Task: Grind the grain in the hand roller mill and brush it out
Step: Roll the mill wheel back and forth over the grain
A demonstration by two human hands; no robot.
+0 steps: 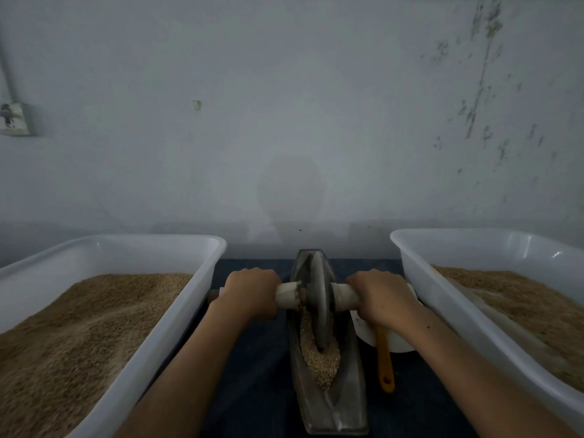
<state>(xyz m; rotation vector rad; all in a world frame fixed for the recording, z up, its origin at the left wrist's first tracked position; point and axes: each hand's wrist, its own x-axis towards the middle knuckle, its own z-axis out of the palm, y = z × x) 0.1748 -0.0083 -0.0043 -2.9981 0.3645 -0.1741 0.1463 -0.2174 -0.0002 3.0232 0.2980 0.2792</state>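
Fingers of both hands curl round the pale axle handle (pixel 286 294) of the roller mill: left hand (pixel 252 292) grips the stub left of the grinding wheel (pixel 319 306), right hand (pixel 380 297) grips the stub right of it. Even hold on 2 sides probably keeps the wheel upright in the narrow boat-shaped trough (pixel 344 406) while it rolls

Grain (pixel 319 355) lies in the trough at the wheel's foot and toward the near end; looks coarse, so grinding seems under way, brushing not yet begun

Left of the wheel: white tub (pixel 126 245) heaped with tan grain (pixel 79 327). Right of the wheel: 2nd white tub (pixel 474 238), also holding grain (pixel 521 298), lower fill. Cannot tell which is raw and which is ground

Just right of the wheel, behind the right wrist: white bowl (pixel 401 343), contents hidden, with an orange handle (pixel 385 361) lying across it, possibly the brush, within reach
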